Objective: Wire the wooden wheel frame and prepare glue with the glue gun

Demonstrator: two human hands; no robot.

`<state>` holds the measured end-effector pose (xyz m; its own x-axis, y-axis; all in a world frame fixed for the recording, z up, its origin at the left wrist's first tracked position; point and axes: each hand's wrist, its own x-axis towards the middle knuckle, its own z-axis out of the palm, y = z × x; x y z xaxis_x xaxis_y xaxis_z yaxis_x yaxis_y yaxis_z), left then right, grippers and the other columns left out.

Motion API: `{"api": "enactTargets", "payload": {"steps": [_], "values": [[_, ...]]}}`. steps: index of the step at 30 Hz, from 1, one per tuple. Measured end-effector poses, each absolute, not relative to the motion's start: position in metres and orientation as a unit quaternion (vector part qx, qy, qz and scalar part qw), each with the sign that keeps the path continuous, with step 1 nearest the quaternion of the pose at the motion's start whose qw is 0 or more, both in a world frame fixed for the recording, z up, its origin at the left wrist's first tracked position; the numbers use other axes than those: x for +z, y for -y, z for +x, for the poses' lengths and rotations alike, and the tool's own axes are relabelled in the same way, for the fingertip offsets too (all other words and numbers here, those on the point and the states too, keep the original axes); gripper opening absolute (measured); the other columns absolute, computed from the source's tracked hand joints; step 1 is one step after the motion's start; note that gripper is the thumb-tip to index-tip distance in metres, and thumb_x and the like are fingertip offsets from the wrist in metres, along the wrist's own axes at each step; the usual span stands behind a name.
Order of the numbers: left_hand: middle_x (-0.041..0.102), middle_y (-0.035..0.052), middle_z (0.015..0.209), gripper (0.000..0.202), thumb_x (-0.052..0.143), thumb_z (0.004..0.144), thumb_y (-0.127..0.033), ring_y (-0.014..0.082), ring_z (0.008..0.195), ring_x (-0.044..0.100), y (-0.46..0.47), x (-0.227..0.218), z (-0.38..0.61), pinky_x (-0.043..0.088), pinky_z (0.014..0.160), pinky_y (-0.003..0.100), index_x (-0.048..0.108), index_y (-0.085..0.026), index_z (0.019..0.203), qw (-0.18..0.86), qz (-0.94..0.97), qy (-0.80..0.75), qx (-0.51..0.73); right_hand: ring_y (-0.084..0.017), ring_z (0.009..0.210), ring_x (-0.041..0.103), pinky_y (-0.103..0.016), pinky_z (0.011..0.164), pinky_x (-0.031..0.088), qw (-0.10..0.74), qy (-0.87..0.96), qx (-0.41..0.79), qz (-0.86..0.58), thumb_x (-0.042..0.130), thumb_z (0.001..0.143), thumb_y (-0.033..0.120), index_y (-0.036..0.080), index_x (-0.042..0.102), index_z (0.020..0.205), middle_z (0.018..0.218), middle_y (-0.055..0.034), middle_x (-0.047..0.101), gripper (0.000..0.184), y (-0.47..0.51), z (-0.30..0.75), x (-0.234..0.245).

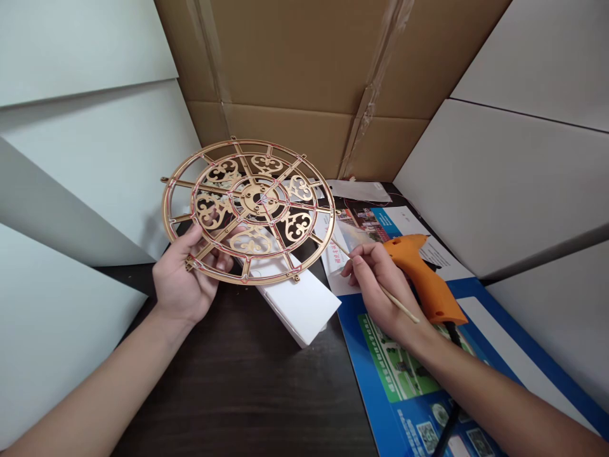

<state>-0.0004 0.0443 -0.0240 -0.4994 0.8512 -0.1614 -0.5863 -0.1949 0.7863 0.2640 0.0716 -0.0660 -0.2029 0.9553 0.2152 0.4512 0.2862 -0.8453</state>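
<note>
The left forearm (pixel 95 393) reaches in from the lower corner over a dark wood tabletop (pixel 228 387), and the left hand (pixel 188 276) holds a gold openwork wheel (pixel 257 198) up off the table, tilted, with red lines along its joints. The wheel's lower left rim sits in the hand, the thumb curls around that edge, and the fingers (pixel 228 244) show through the openings from behind, so the grip is closed around the rim. Below the wheel lies a white box (pixel 299 311) at a slant on the table. Behind it are loose papers (pixel 356 190), against a brown cardboard sheet (pixel 295 57) that stands between white panels (pixel 523 184). To the right, the right hand (pixel 380 285) pinches a thin wooden stick (pixel 402 308) between thumb and fingers as one holds a pencil, its upper end pointing toward the wheel's right edge and near it. Just beside that hand, an orange hot glue gun (pixel 423 279) rests on a blue printed board (pixel 380 374), and its black cord (pixel 450 425) runs down toward the bottom edge of the view.
</note>
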Motion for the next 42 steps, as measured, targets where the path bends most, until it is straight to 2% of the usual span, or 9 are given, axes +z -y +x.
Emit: {"api": "enactTargets", "payload": {"steps": [9, 16, 24, 30, 34, 37, 42], "values": [[0.062, 0.0070, 0.063, 0.039, 0.040, 0.096, -0.014, 0.0119, 0.045, 0.046, -0.0441, -0.0210, 0.0011, 0.040, 0.039, 0.022, 0.073, -0.013, 0.074, 0.475, 0.156, -0.420, 0.758, -0.015, 0.071, 0.058, -0.032, 0.067, 0.047, 0.390, 0.700, 0.333, -0.497, 0.042, 0.105, 0.039, 0.021, 0.051, 0.103, 0.088, -0.0024, 0.065, 0.020, -0.0703, 0.2647, -0.0652], [0.065, 0.0080, 0.068, 0.040, 0.038, 0.097, -0.015, 0.0128, 0.048, 0.051, -0.0441, -0.0218, 0.0009, 0.040, 0.038, 0.023, 0.074, -0.011, 0.080, 0.476, 0.153, -0.416, 0.759, -0.015, 0.074, 0.058, -0.033, 0.071, 0.047, 0.402, 0.693, 0.339, -0.493, 0.044, 0.105, 0.039, 0.022, 0.051, 0.103, 0.090, -0.0025, 0.065, 0.019, -0.0727, 0.2638, -0.0670], [0.062, 0.0064, 0.063, 0.038, 0.040, 0.096, -0.015, 0.0118, 0.043, 0.046, -0.0444, -0.0229, 0.0004, 0.040, 0.036, 0.022, 0.074, -0.012, 0.078, 0.474, 0.157, -0.417, 0.759, -0.014, 0.069, 0.057, -0.032, 0.066, 0.047, 0.423, 0.683, 0.347, -0.484, 0.044, 0.105, 0.041, 0.022, 0.050, 0.103, 0.088, -0.0015, 0.063, 0.020, -0.0719, 0.2628, -0.0659], [0.067, 0.0085, 0.069, 0.040, 0.038, 0.097, -0.016, 0.0131, 0.048, 0.052, -0.0433, -0.0205, 0.0009, 0.043, 0.038, 0.022, 0.075, -0.012, 0.081, 0.478, 0.154, -0.420, 0.756, -0.013, 0.068, 0.059, -0.030, 0.064, 0.050, 0.433, 0.671, 0.354, -0.487, 0.045, 0.105, 0.043, 0.022, 0.049, 0.102, 0.090, -0.0016, 0.063, 0.022, -0.0711, 0.2630, -0.0661], [0.064, 0.0077, 0.064, 0.040, 0.039, 0.096, -0.016, 0.0122, 0.044, 0.045, -0.0432, -0.0233, -0.0005, 0.041, 0.037, 0.021, 0.074, -0.014, 0.077, 0.476, 0.170, -0.425, 0.751, -0.012, 0.062, 0.056, -0.029, 0.058, 0.049, 0.455, 0.656, 0.362, -0.482, 0.046, 0.104, 0.043, 0.023, 0.048, 0.104, 0.089, -0.0009, 0.063, 0.020, -0.0688, 0.2616, -0.0629], [0.067, 0.0101, 0.069, 0.036, 0.042, 0.095, -0.018, 0.0125, 0.045, 0.045, -0.0431, -0.0274, -0.0030, 0.042, 0.039, 0.021, 0.074, -0.015, 0.080, 0.478, 0.192, -0.422, 0.746, -0.011, 0.058, 0.055, -0.028, 0.052, 0.046, 0.469, 0.656, 0.356, -0.472, 0.047, 0.104, 0.042, 0.024, 0.048, 0.103, 0.089, -0.0002, 0.062, 0.019, -0.0680, 0.2617, -0.0610], [0.069, 0.0119, 0.075, 0.033, 0.044, 0.094, -0.018, 0.0126, 0.048, 0.047, -0.0434, -0.0280, -0.0037, 0.040, 0.039, 0.020, 0.075, -0.013, 0.082, 0.479, 0.191, -0.413, 0.750, -0.012, 0.058, 0.055, -0.027, 0.052, 0.045, 0.461, 0.660, 0.351, -0.478, 0.048, 0.103, 0.040, 0.023, 0.048, 0.101, 0.086, -0.0011, 0.063, 0.017, -0.0694, 0.2628, -0.0611]]}}
